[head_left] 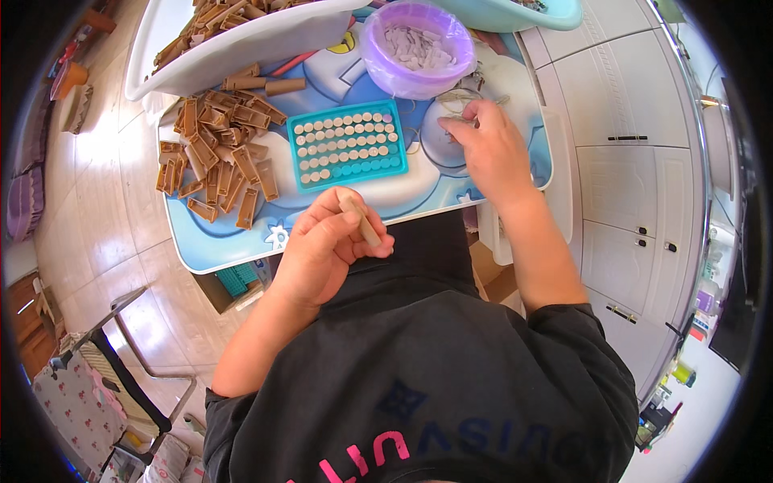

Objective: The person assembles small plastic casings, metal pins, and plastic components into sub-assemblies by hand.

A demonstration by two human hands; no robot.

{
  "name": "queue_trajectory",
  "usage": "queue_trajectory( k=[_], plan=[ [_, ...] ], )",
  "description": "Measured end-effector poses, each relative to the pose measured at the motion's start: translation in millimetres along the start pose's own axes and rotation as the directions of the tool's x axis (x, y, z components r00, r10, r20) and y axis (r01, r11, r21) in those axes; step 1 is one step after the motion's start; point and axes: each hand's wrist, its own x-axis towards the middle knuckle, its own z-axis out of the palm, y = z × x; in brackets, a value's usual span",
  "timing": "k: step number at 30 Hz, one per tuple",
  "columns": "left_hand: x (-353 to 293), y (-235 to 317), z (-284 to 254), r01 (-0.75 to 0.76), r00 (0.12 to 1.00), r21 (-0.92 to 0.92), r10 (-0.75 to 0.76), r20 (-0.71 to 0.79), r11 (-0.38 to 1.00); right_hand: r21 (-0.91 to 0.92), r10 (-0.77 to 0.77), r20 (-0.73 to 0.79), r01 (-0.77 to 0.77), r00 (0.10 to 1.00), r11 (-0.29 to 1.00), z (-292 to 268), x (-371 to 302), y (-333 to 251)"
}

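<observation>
My left hand [322,249] is closed around a small tan oblong casing [364,224], just off the front edge of the table. My right hand [498,153] reaches over a round greyish-lilac dish [440,145], thumb and forefinger pinched together. What lies between those fingertips, if anything, is too small to make out. Thin wire-like strands [459,95] lie by the dish's far side. Between my hands and farther back is a teal tray [352,186] with rows of pale round discs. To its left spreads a loose heap of brown casings [219,154].
A translucent purple bowl [372,58] of grey-white pieces stands behind the dish. At the back left, a white bin [274,50] holds more brown casings; a pale teal basin [555,18] is at the back right. White cabinets [620,105] flank the blue-printed table [211,248] on the right.
</observation>
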Motion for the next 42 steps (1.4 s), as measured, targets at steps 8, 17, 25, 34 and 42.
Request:
queue_trajectory(
  k=[8, 17, 25, 34, 42],
  plan=[
    [-2, -2, 2, 0.026, 1.0, 0.011, -0.026, -0.014, 1.0, 0.426, 0.292, -0.261, -0.162, 0.92, 0.89, -24, 26, 35],
    [-3, -8, 0, 0.069, 0.998, 0.021, -0.069, -0.002, 0.997, 0.86, 0.571, 0.04, -0.318, 0.82, 0.398, -40, 36, 42],
    [3, -3, 14, 0.112, 0.99, 0.177, -0.094, -0.108, 0.978, 0.918, 0.7, 0.01, -0.284, 0.714, 0.276, -44, 20, 33],
    [31, 5, 41, -0.181, 0.972, 0.545, 0.234, -0.028, 0.818, 0.893, 0.536, 0.321, -0.438, 0.781, 0.104, -44, -8, -27],
    [29, -13, 33, -0.13, 0.96, 0.564, 0.245, -0.133, 0.816, 0.741, 0.345, 0.57, -0.648, 0.745, 0.175, -23, -22, -79]
  ],
)
